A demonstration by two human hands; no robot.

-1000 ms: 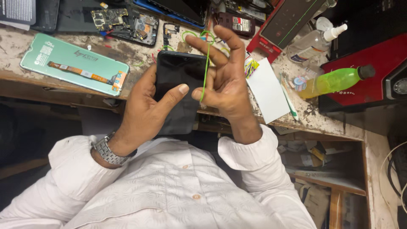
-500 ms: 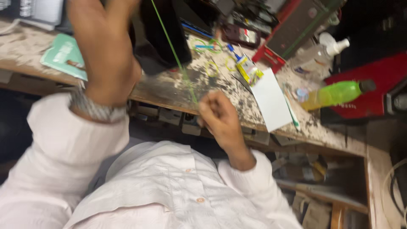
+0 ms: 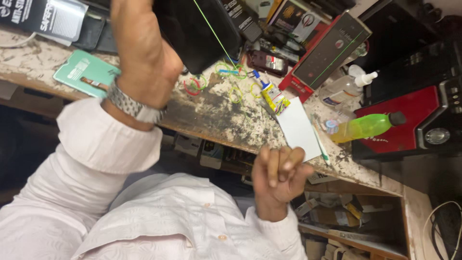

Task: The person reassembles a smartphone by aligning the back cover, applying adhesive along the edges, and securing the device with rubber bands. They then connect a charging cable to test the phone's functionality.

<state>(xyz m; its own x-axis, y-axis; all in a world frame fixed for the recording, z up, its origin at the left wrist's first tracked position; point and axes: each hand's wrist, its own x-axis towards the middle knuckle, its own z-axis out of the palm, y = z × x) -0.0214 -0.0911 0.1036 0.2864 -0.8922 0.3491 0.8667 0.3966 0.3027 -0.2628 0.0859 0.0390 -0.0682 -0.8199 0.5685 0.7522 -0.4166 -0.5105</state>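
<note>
The person wears a white long-sleeved shirt with a faint woven pattern and small pale buttons (two show down the front). A silver metal link watch (image 3: 134,107) circles the left wrist.

Black phone (image 3: 199,33) raised high above the stained workbench, dark flat face tilted toward the camera, upper part cut off by the frame edge, with a thin green rubber band (image 3: 214,36) stretched taut in a slanting line across it, down toward its lower right corner.
</note>
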